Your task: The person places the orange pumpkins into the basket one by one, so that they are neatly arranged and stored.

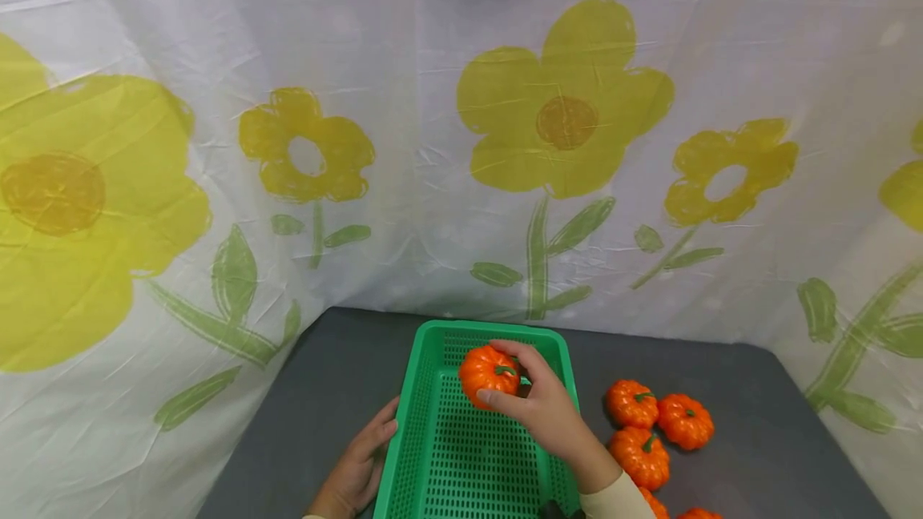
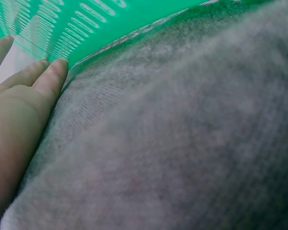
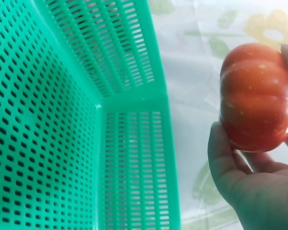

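My right hand [image 1: 542, 407] grips a small orange pumpkin [image 1: 485, 376] with a green stem, held above the far part of a green plastic basket [image 1: 412, 423]. In the right wrist view the fingers and thumb curl round the pumpkin [image 3: 257, 98], which shows beyond the basket's rim [image 3: 169, 124]. The left hand [image 1: 360, 459] rests against the outside of the basket's left wall, fingers nearly straight. In the left wrist view its fingertips [image 2: 60, 67] touch the slotted green wall [image 2: 101, 28]. Inside the basket, the slotted floor [image 1: 479, 463] shows bare.
Several more orange pumpkins [image 1: 639, 457] lie on the dark grey table [image 1: 757, 439] to the right of the basket, some cut off by the lower frame edge. A white sheet with yellow flowers [image 1: 421, 183] hangs behind and at both sides. Grey fabric [image 2: 173, 143] fills much of the left wrist view.
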`<action>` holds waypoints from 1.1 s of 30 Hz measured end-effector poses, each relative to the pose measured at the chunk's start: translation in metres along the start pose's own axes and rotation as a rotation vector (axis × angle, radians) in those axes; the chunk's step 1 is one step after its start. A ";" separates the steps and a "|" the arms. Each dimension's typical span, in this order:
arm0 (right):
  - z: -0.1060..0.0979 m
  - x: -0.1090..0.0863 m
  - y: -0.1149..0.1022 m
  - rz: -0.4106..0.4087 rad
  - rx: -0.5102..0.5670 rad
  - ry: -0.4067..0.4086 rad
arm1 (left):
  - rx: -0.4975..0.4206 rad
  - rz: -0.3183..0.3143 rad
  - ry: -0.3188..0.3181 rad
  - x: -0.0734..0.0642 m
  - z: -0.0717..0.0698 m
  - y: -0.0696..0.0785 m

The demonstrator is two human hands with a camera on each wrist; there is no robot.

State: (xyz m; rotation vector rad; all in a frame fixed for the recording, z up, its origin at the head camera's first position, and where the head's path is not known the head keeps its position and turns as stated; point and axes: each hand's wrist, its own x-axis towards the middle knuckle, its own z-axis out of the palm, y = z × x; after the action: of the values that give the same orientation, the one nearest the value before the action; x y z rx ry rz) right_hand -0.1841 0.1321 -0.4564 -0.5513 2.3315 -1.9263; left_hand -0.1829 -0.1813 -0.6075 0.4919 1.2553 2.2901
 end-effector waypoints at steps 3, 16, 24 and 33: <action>0.005 0.004 0.001 0.011 0.005 0.000 | -0.012 0.010 -0.011 0.000 0.000 -0.001; 0.020 0.025 0.007 0.034 -0.035 -0.002 | 0.040 -0.034 0.072 0.000 0.005 0.002; 0.026 0.040 0.015 0.040 -0.078 -0.010 | 0.026 -0.013 0.034 -0.001 0.004 0.000; 0.035 0.059 0.018 0.038 -0.048 -0.017 | 0.044 -0.013 0.050 -0.002 0.004 0.002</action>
State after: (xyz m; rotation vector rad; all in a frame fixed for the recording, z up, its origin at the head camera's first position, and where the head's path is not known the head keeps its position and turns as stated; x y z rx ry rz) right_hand -0.2335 0.0836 -0.4707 -0.5211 2.3659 -1.8463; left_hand -0.1800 -0.1807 -0.6043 0.4434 1.3317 2.2813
